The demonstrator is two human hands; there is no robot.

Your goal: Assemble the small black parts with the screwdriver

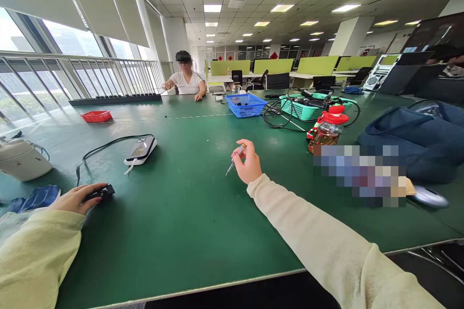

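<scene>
Low over the table's left side, my left hand point(74, 199) is closed around a small black box-shaped device point(104, 192), whose exact kind I cannot make out. My right hand point(250, 164) is above the middle of the green table point(174, 236). It pinches a slim screwdriver point(231, 166) with a metal shaft, the tip pointing down and to the left. Beyond my left hand lies a white-and-grey handheld device point(141, 150) with a black strap and a short white cable. A blue cloth point(34, 199) is beside my left wrist.
A white kettle-like container point(23, 159) stands at far left, a red tray point(96, 116) beyond. Farther back are a blue basket point(245, 105) and a green basket point(302, 110) with cables. A red-lidded bottle point(328, 130) and navy bag point(416, 140) are right. A person point(186, 79) sits opposite.
</scene>
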